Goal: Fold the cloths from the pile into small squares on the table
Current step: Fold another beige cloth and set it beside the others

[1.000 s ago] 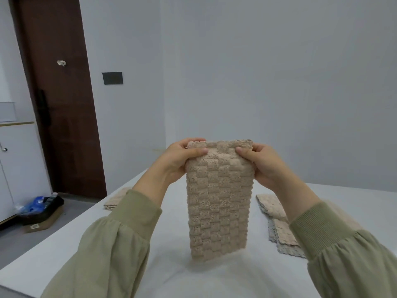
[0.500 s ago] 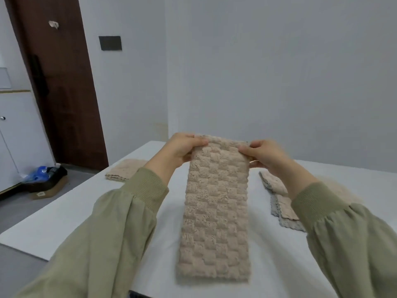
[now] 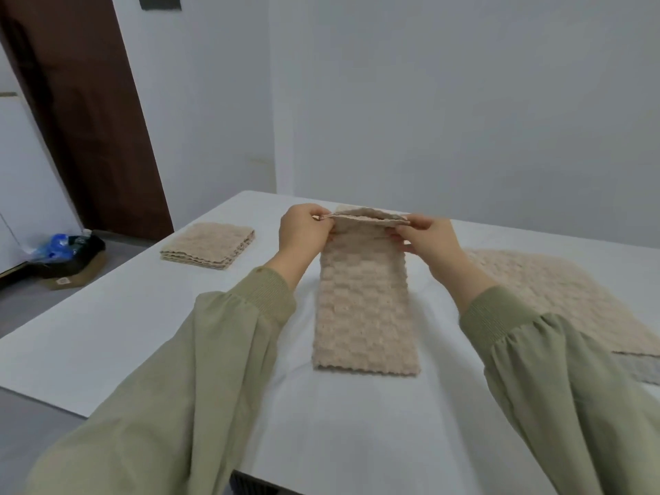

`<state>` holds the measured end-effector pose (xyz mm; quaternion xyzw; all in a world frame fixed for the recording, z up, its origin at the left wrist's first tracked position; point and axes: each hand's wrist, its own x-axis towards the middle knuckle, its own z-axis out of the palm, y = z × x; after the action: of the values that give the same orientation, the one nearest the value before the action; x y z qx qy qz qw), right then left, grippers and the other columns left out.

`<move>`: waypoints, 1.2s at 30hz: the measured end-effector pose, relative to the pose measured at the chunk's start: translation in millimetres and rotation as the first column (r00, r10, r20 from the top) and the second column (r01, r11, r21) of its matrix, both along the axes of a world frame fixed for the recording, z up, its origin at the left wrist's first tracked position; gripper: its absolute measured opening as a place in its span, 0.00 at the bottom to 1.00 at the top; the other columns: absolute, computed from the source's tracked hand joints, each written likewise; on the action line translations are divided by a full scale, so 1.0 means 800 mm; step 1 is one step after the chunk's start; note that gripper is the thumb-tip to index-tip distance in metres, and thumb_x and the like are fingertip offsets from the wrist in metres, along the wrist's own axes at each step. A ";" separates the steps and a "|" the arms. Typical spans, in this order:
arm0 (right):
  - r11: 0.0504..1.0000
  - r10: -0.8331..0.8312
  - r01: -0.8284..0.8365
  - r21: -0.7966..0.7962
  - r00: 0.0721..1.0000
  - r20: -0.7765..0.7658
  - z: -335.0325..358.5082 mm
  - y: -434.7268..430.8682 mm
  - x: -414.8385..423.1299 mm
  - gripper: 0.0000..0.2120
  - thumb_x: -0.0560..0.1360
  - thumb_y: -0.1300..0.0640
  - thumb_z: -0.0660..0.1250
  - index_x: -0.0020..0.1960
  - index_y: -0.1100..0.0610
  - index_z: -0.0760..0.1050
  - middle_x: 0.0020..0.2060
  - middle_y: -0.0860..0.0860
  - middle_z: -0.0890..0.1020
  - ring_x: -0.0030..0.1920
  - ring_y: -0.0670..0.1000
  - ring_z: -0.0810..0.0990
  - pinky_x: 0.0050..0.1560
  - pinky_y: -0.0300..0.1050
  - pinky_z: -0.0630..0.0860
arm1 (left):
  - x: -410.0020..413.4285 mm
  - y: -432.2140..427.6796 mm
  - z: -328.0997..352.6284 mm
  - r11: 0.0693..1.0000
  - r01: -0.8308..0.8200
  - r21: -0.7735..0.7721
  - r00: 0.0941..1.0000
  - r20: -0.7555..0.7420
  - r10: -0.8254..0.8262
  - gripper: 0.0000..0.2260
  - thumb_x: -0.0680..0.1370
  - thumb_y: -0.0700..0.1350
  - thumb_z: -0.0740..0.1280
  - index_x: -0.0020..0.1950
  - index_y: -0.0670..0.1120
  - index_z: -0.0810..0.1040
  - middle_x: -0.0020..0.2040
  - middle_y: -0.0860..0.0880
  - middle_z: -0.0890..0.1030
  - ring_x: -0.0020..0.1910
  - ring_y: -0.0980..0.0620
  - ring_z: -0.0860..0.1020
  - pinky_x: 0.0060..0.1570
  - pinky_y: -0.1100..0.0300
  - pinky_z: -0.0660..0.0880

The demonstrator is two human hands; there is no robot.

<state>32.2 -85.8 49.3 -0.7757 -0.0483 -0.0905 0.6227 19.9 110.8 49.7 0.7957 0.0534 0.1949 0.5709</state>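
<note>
Both arms wear loose sage-green sleeves. The left sleeve (image 3: 171, 369) and right sleeve (image 3: 571, 398) are soft matte fabric, puffed and gathered into a ribbed knit cuff (image 3: 268, 292) at each wrist. The left hand (image 3: 303, 232) and right hand (image 3: 428, 239) are bare.

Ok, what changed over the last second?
The cloth, hanging in the air a second ago, has come down: its near end now lies flat on the table. Both hands lowered with it. Unchanged: left hand and right hand still pinch its far corners; the folded stack and the pile lie as before.
</note>
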 end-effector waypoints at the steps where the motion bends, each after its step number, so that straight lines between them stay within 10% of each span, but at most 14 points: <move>1: 1.000 -0.003 0.002 0.026 1.000 0.010 -0.004 -0.001 0.001 0.09 0.75 0.66 0.62 0.49 0.58 0.80 0.43 0.55 0.83 0.43 0.51 0.81 0.44 0.43 0.79 | -0.002 -0.001 -0.005 1.000 0.015 -0.026 1.000 0.017 -0.015 0.07 0.73 0.40 0.68 0.38 0.51 0.80 0.39 0.49 0.83 0.43 0.48 0.83 0.50 0.51 0.80; 10: 0.980 -0.172 0.176 0.094 0.984 -0.050 -0.097 -0.007 -0.065 0.07 0.74 0.64 0.66 0.39 0.57 0.80 0.33 0.51 0.80 0.34 0.47 0.76 0.34 0.34 0.73 | -0.074 -0.012 -0.089 0.881 0.131 -0.454 0.975 -0.099 -0.196 0.02 0.76 0.37 0.67 0.47 0.41 0.79 0.39 0.44 0.82 0.33 0.52 0.82 0.33 0.64 0.78; 21: 0.981 -0.101 0.101 -0.168 0.995 0.008 -0.113 -0.017 -0.109 0.10 0.72 0.67 0.65 0.38 0.54 0.80 0.30 0.51 0.78 0.29 0.45 0.73 0.28 0.32 0.69 | -0.119 -0.010 -0.103 0.978 0.193 -0.075 0.969 -0.142 -0.202 0.08 0.75 0.35 0.65 0.49 0.44 0.82 0.32 0.50 0.77 0.24 0.57 0.74 0.24 0.69 0.68; 36: 0.946 -0.111 0.115 -0.304 0.993 0.030 -0.117 -0.021 -0.125 0.07 0.73 0.63 0.67 0.42 0.54 0.81 0.31 0.49 0.80 0.30 0.45 0.74 0.32 0.32 0.70 | -0.126 -0.006 -0.116 0.961 0.119 0.248 0.987 -0.138 -0.087 0.05 0.74 0.44 0.69 0.44 0.54 0.82 0.33 0.57 0.76 0.34 0.60 0.73 0.37 0.67 0.68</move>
<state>-67.4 -103.0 -44.4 -0.8635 -0.0212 -0.1224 0.4887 -80.8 106.3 -42.7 0.8750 0.0220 0.1197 0.4686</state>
